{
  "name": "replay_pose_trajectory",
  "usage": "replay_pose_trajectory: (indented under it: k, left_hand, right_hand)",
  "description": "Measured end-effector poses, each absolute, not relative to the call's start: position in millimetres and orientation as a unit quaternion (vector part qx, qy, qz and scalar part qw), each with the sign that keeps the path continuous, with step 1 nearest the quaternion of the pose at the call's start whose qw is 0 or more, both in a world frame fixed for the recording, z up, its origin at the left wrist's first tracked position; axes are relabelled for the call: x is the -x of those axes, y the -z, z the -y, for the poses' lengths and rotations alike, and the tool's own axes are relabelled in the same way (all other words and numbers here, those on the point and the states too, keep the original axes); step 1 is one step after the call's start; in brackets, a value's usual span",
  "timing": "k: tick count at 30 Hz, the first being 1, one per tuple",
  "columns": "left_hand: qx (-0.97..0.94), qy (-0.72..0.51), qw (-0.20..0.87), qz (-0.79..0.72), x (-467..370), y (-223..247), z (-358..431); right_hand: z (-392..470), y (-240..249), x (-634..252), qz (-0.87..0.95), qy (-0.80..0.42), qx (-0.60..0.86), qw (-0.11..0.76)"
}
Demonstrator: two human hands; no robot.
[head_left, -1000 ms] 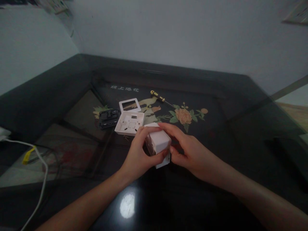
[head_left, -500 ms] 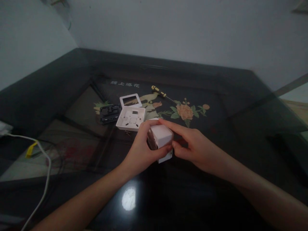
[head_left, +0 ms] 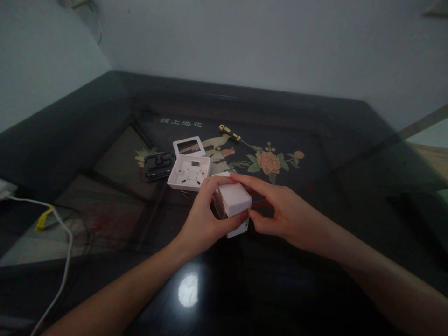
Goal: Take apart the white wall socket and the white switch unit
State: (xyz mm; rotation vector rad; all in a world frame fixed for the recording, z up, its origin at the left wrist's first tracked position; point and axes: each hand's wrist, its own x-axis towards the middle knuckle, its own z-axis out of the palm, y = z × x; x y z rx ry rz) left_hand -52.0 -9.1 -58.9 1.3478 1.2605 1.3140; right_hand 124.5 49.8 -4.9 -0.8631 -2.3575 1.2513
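Between both hands, over the near middle of the dark table, is a white plastic box-shaped device with rounded corners. A flat white plate edge shows beneath it. My left hand is wrapped round its left side, thumb across the near face. My right hand grips the right side, fingertips on the far top edge and thumb at the near right corner. The fingers hide much of the device. Just beyond my left hand sits an open white square mounting box, with small screws in front of it.
A white frame lies behind the mounting box, and a black plastic module lies to its left. Farther back rests a yellow-and-black screwdriver. A white cable with a yellow tag runs down the left side.
Both hands keep their hold on the white device. The right thumb has shifted slightly left and down at its corner; the camera view has moved a little.
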Motion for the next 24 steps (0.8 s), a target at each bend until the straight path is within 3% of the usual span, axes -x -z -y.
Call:
replay_pose_trajectory:
  k: [6, 24]
  left_hand:
    - [-0.538, -0.53, 0.422, -0.502, 52.4, 60.4, 8.8]
    - [-0.546, -0.533, 0.408, -0.501, 47.6, 63.3, 9.6]
  right_hand:
    - [-48.6, 5.4, -124.9, 0.835, -0.434, 0.294, 0.167]
    - [-16.2, 26.6, -113.0, 0.882, -0.259, 0.339, 0.199]
